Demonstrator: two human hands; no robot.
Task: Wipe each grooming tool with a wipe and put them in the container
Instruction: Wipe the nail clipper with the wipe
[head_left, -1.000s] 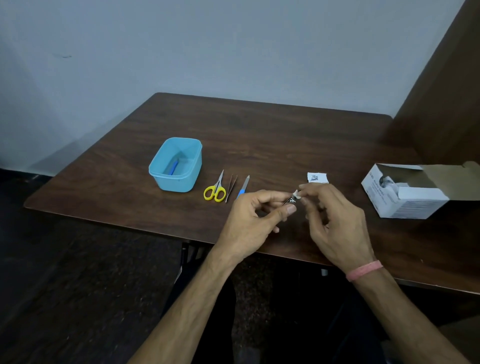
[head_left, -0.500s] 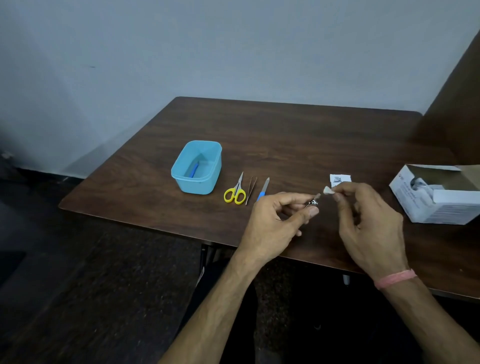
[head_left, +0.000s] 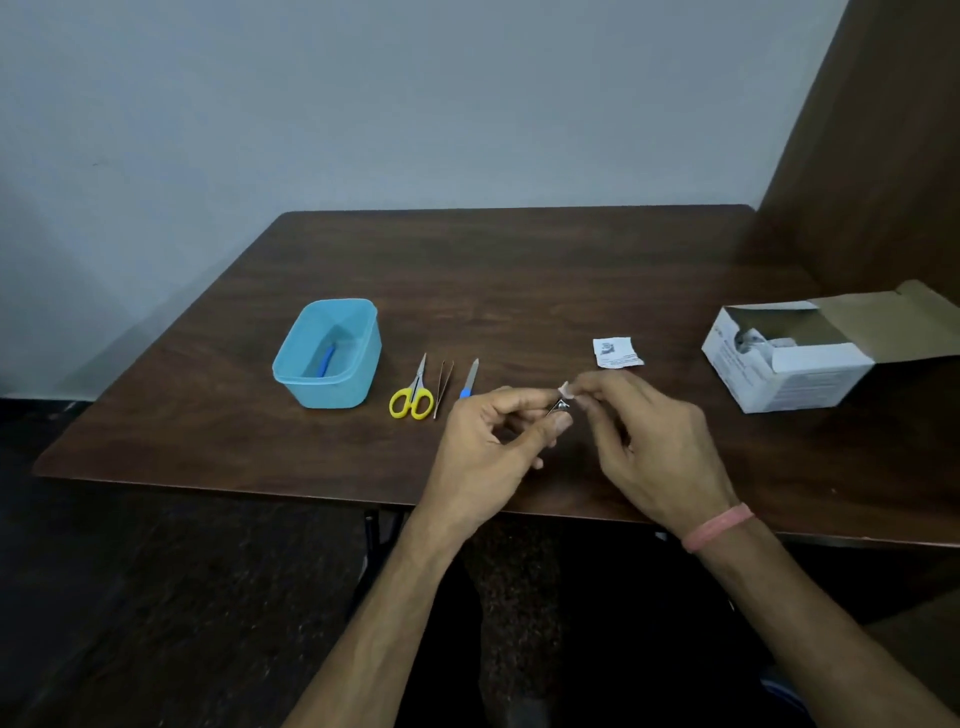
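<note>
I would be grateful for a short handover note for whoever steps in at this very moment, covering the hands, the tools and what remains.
Left hand pinches a small metal tool, probably a nail clipper.
Right hand pinches the wipe against the tool's tip.
Blue container holds one blue-handled tool: done.
On the table, beside the container: yellow scissors, tweezers, blue-handled file, all waiting.
Torn wipe packet and open wipe box lie to the right.
Left: finish this tool, box it, then the three others.

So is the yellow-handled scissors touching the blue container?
Apart. The head view shows a strip of bare table between the yellow-handled scissors and the blue container wall to their left.
</note>
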